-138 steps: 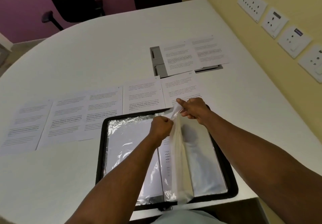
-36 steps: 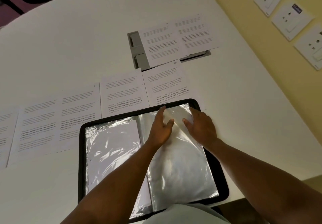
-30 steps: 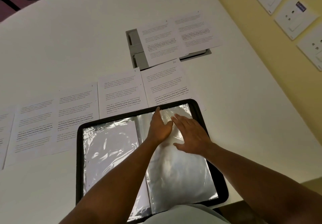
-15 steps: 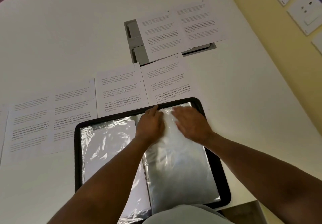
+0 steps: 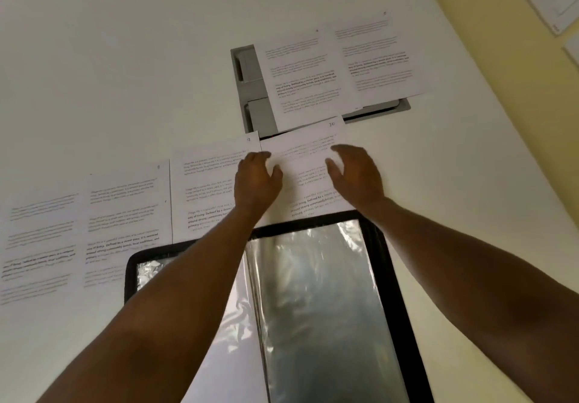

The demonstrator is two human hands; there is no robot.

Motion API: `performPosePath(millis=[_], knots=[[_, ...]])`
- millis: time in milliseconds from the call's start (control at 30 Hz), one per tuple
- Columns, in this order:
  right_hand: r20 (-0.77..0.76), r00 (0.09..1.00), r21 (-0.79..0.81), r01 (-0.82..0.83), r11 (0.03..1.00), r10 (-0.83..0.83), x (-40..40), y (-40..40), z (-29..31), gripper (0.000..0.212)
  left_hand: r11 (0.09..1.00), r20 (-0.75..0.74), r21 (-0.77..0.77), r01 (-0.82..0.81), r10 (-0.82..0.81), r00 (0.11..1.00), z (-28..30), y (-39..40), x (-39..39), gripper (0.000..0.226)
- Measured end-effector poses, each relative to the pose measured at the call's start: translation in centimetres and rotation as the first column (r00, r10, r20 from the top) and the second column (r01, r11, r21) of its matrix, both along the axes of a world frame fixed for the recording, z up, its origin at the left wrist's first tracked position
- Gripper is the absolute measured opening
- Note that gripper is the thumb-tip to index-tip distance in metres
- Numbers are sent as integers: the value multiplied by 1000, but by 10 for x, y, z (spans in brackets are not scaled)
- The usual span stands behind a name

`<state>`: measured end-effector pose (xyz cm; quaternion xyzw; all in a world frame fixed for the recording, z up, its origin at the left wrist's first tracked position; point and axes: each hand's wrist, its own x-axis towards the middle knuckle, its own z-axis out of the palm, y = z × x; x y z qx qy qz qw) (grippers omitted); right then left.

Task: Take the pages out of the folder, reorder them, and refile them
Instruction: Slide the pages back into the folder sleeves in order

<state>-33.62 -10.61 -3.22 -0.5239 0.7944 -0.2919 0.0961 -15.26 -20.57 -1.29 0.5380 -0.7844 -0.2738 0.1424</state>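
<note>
I bring my left hand (image 5: 255,180) and right hand (image 5: 355,175), both loosely spread and empty, onto the page (image 5: 305,164) between them, intending to slide it free beyond the folder (image 5: 404,324).

Both hands rest on one page (image 5: 308,164), the left hand (image 5: 255,183) at its left edge and the right hand (image 5: 357,177) at its right, with the open folder (image 5: 398,293) nearer than the hands, more pages (image 5: 122,214) to their left, and two pages (image 5: 338,70) beyond them on the counter (image 5: 125,73).
</note>
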Motion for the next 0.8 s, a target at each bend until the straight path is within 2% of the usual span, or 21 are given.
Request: performPosePath(millis=[133, 233, 400, 467, 533, 600, 733, 800], knots=[[161, 960, 59, 223, 973, -230, -34, -62, 1, 43, 986, -37, 125, -109, 114, 993, 8, -58, -32, 49], [168, 917, 146, 339, 929, -361, -59, -97, -2, 48, 972, -73, 197, -126, 143, 987, 10, -86, -61, 51], [66, 920, 283, 355, 891, -387, -86, -139, -1, 61, 934, -152, 295, -199, 252, 956, -2, -117, -115, 53], [36, 917, 344, 363, 866, -398, -91, -149, -2, 65, 908, -65, 326, -264, 300, 952, -4, -125, -134, 64], [-11, 913, 388, 380, 840, -409, -92, -157, -4, 68, 887, 119, 327, -326, 304, 945, -3, -129, -149, 77], [-4, 902, 416, 394, 820, -431, -95, -164, -6, 68, 883, 219, 294, -366, 310, 925, -2, -132, -159, 80], [3, 913, 471, 359, 806, -408, -103, -174, -10, 62, 835, 158, 360, -417, 386, 909, -9, -144, -167, 84], [-7, 928, 468, 333, 819, -373, -104, -175, -11, 59, 792, 67, 425, -439, 455, 888, -12, -149, -165, 83]])
